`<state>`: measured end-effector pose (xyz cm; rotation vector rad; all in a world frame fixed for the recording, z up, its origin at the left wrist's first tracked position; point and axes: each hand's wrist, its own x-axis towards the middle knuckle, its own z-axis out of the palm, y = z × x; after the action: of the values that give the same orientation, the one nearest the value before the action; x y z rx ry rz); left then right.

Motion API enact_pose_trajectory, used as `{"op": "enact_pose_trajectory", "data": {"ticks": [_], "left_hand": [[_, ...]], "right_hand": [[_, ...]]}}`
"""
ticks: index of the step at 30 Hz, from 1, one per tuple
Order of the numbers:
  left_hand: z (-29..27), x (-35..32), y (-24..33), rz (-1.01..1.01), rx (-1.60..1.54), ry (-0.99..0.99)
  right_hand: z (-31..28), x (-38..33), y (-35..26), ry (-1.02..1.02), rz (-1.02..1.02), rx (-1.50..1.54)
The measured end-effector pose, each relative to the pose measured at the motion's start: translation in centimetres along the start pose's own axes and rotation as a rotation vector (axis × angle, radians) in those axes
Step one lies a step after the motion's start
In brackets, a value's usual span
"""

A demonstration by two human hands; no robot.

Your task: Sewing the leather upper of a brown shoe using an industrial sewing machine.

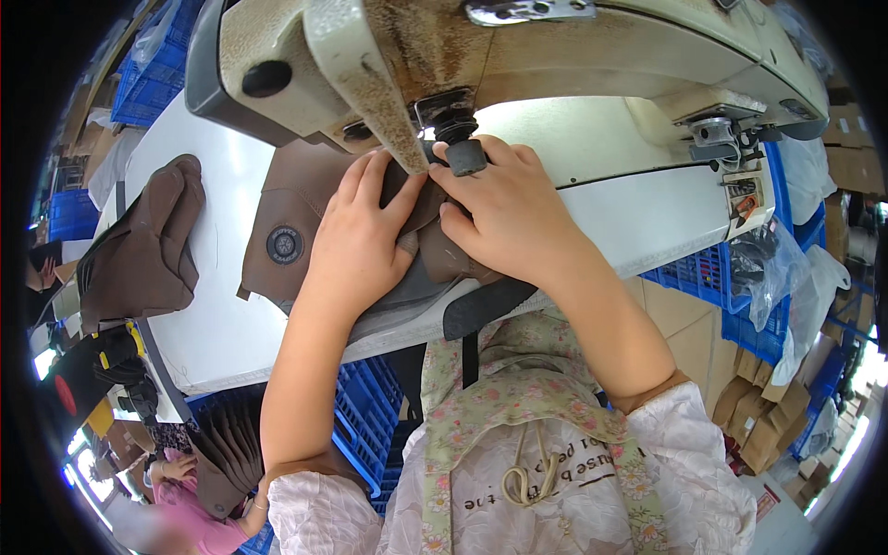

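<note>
A brown leather piece (279, 199) with a round dark emblem lies on the sewing machine's white table, its upper part under the machine head. My left hand (359, 242) holds it from the left, fingers bent over it and thumb, with a beige wrap, tucked at its fold. Opposite, my right hand (507, 213) is closed on the folded brown edge, its thumb tucked against the leather. Both hands' fingertips are close to the machine's presser area, partly hidden behind a dark knob (465, 157). Beneath the leather, the stitching point is hidden.
The sewing machine (592, 46) arches over the table (222, 324). Another folded brown leather piece (148, 240) lies at the left. A black padded bar (486, 305) juts at the front edge. Blue crates (370, 416) stand below. A person in pink (199, 504) is near stacked brown pieces (227, 453).
</note>
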<state>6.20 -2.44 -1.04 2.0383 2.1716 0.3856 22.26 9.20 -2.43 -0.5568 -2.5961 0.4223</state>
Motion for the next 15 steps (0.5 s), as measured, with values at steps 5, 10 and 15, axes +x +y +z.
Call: {"op": "enact_pose_trajectory", "data": {"ticks": [5,10,15], "left_hand": [[0.16,0.04,0.15,-0.020,-0.008,-0.015],[-0.02,0.06,0.29,-0.006,-0.022,0.003],[0.04,0.01,0.22,-0.010,-0.004,-0.008]], "right_hand": [[0.13,-0.15,0.14,0.021,-0.018,-0.027],[0.36,-0.26,0.12,0.014,-0.008,-0.035],[0.41,-0.31,0.08,0.024,-0.004,-0.024]]}}
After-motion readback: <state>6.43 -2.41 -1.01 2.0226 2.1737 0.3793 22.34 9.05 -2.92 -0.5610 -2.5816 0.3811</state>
